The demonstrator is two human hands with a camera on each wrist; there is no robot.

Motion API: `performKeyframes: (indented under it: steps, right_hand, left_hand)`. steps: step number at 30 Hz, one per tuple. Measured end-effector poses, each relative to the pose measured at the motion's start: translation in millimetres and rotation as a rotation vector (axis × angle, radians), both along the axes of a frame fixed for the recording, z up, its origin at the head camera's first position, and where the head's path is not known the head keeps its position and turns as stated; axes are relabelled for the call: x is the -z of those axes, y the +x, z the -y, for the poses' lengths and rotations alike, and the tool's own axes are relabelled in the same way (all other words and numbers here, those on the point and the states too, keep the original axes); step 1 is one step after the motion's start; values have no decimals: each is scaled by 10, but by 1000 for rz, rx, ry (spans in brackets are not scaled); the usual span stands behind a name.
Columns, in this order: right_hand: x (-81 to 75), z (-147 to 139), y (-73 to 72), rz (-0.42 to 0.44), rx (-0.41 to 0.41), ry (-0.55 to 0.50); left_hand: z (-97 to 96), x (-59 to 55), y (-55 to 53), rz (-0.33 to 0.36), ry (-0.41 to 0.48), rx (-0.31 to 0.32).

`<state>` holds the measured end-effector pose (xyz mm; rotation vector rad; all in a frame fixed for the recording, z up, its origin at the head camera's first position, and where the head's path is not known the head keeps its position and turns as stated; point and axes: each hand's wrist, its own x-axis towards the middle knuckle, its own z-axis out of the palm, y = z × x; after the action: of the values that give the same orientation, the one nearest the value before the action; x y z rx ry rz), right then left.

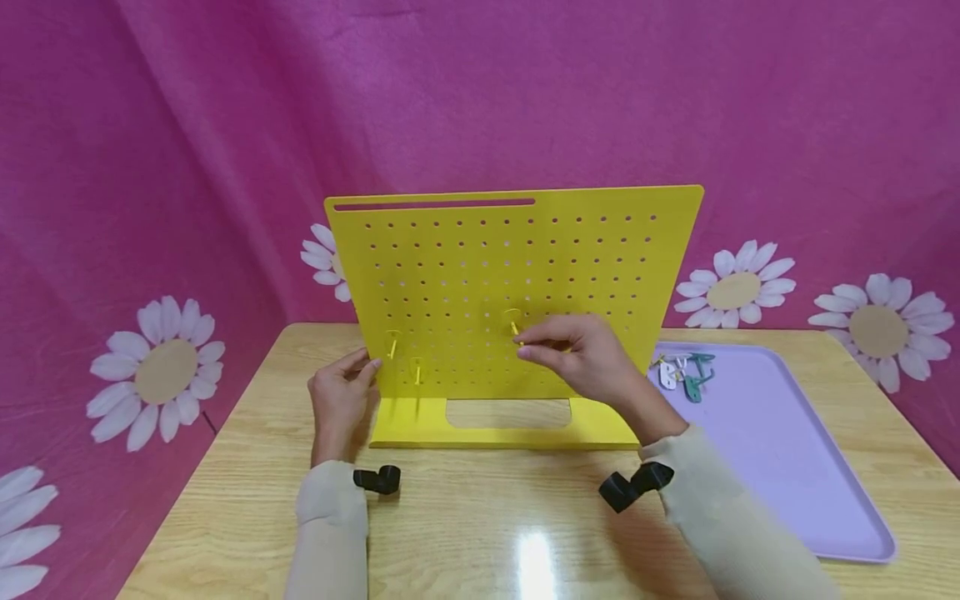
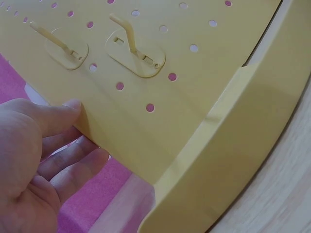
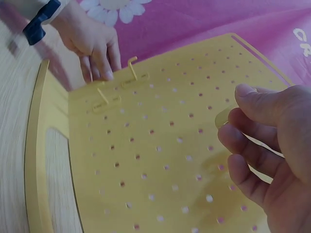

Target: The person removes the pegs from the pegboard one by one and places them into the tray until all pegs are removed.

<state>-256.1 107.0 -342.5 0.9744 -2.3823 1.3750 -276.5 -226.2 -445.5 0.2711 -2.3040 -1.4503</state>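
A yellow pegboard (image 1: 615, 203) stands on its base on the wooden table, its face full of round holes. At its lower left edge, my left hand (image 1: 339, 400) grips the board, thumb on the front and fingers behind, as the left wrist view shows. Two yellow hooks (image 1: 393, 343) (image 2: 137, 57) sit on the board close to that hand. My right hand (image 1: 585, 354) pinches a third yellow hook (image 1: 513, 323) against the board's face, right of the middle. In the right wrist view my fingers hide most of this hook, leaving part of its backplate visible.
On the right of the table lies a purple tray (image 1: 765, 467). Several green and white hooks (image 1: 692, 387) are bunched at its far left corner. A magenta cloth (image 1: 487, 92) with white daisies hangs behind the table.
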Motion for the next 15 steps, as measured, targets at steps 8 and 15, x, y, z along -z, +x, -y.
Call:
performKeyframes:
  steps: [8, 15]
  right_hand:
    - [40, -388, 106, -57, 79, 38]
    - [78, -717, 174, -135, 158, 37]
  left_hand:
    - [-11, -11, 7, 6, 11, -4]
    - [-24, -16, 7, 22, 32, -9]
